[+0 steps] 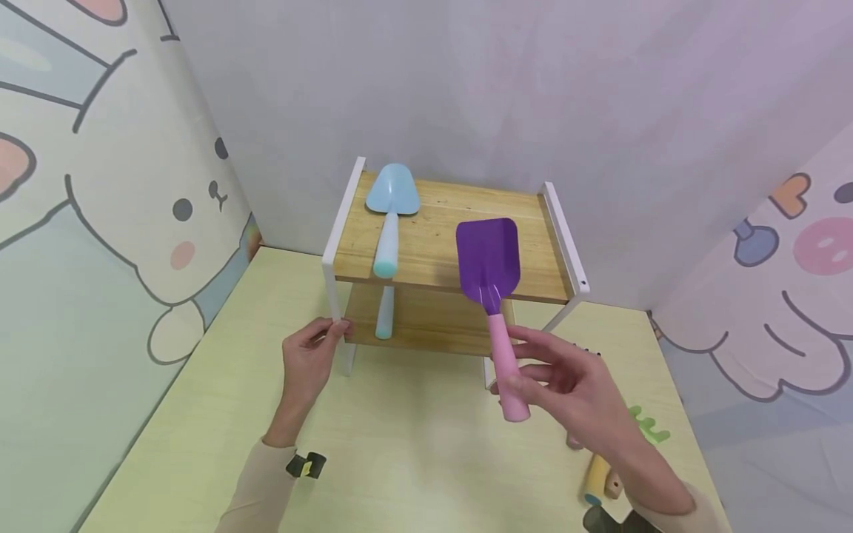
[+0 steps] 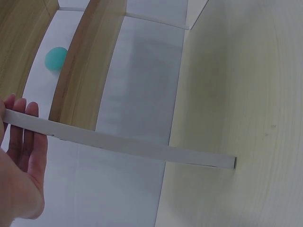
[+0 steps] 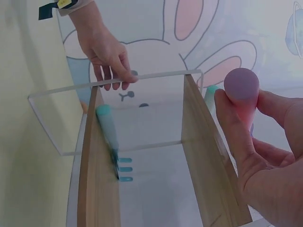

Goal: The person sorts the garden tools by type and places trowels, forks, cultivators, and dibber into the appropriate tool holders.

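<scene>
My right hand point(image 1: 576, 389) grips the pink handle of a toy shovel point(image 1: 489, 255) with a purple blade. The shovel is raised in front of the right part of a two-tier shelf point(image 1: 446, 237), blade up. My left hand point(image 1: 308, 363) pinches the white left leg of the shelf between thumb and fingers, beside the lower board. On the top board, at the left, lies a light blue trowel point(image 1: 395, 191), handle toward me. A toy rake point(image 3: 109, 130) with a pale blue handle and teal prongs lies on the lower board; in the head view only its handle shows.
To the right on the table point(image 1: 426, 474), partly behind my right arm, lie a green piece with wavy edges point(image 1: 646, 426), a yellow handle point(image 1: 595, 481) and a brownish handle end point(image 1: 614, 485). Grey cloth point(image 1: 466, 89) hangs behind the shelf, with cartoon-printed cloth on both sides.
</scene>
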Demonstrator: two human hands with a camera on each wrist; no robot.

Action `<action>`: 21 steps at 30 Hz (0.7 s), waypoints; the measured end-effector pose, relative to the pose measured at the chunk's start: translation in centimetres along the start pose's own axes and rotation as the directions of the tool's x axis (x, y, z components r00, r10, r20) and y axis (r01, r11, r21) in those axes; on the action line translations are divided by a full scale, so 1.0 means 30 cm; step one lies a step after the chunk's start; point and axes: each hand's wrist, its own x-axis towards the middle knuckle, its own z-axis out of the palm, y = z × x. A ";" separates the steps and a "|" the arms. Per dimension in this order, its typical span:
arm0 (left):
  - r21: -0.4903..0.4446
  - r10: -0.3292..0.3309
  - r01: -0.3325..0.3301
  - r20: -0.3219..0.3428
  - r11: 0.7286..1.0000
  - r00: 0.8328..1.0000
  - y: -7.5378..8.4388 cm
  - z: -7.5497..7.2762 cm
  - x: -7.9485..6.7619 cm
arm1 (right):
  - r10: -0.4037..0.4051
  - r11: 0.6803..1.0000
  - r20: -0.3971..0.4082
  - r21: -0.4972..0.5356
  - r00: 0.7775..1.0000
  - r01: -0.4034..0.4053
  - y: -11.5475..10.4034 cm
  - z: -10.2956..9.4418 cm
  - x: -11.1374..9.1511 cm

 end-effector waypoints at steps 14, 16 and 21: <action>-0.004 -0.005 0.005 -0.020 1.000 1.000 -0.003 -0.003 -0.002 | 0.199 0.979 -0.034 -0.038 0.979 -0.200 -0.090 0.008 0.103; -0.003 -0.006 0.006 -0.018 1.000 1.000 -0.002 -0.003 -0.002 | 0.221 0.973 -0.051 -0.058 0.974 -0.224 -0.098 0.005 0.120; -0.009 -0.004 0.004 -0.007 1.000 1.000 -0.001 -0.003 -0.001 | 0.269 0.961 -0.060 -0.053 0.961 -0.272 -0.115 0.006 0.161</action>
